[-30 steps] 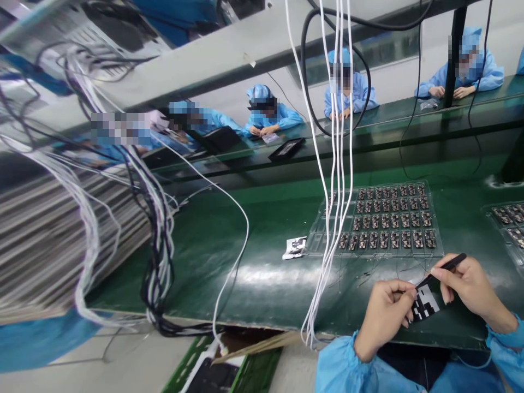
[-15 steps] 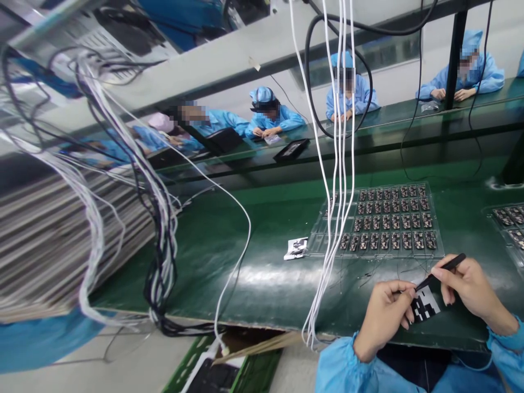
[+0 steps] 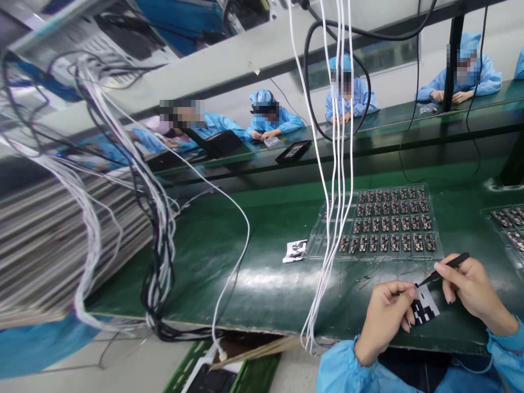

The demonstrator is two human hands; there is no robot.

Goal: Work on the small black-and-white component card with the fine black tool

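Note:
My left hand (image 3: pixel 382 316) pinches a small sheet of black and white stickers (image 3: pixel 426 308) just above the green belt's near edge. Black tweezers (image 3: pixel 444 270) are gripped in my right hand (image 3: pixel 470 289), their tip touching the top corner of the sheet. Beyond my hands lies a clear plastic tray (image 3: pixel 317 245) filled with rows of small dark circuit boards (image 3: pixel 387 224). Both my sleeves are light blue.
White cables (image 3: pixel 338 164) hang down in front of the tray. A tangled cable bundle (image 3: pixel 155 234) hangs at the left. A second sticker scrap (image 3: pixel 295 250) lies on the green belt (image 3: pixel 245 262). Another tray (image 3: pixel 510 224) sits at the right edge. Several workers in blue (image 3: pixel 270 117) sit at the far bench.
The view has shifted slightly. My hands and the sticker sheet stay in nearly the same place, with the tweezers' tip still at the sheet's top corner.

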